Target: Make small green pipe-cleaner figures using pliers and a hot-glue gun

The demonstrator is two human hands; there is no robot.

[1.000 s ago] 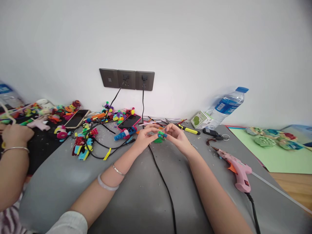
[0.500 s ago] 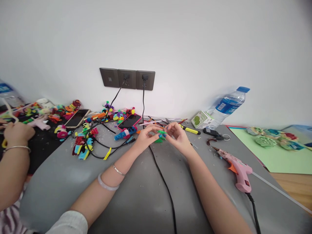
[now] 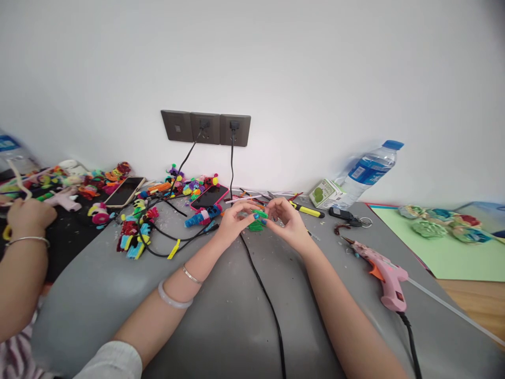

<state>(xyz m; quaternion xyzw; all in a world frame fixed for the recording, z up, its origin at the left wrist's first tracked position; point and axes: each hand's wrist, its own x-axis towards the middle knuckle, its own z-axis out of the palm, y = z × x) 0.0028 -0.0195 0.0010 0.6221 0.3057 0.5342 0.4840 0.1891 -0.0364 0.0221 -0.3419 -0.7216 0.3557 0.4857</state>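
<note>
Between both hands is a small bright green fuzzy pipe cleaner piece, bent or folded into a compact shape. My left hand pinches it from the left, thumb and fingers closed on its edge. From the right, the fingertips of my right hand close on the same piece. My fingers cover part of it, so its full form is hidden. Just left of my left hand lies a blue and red pipe cleaner figure. Beyond my right hand rests a yellow and black cutter knife.
A pink glue gun lies at right near a water bottle, a small carton and keys. A black cable runs beneath my hands. Phones and several colourful figures are at left, beside a co-worker's hand.
My fingertips have shifted slightly apart on the green piece, and more of it shows between them. Both hands stay in about the same place.
</note>
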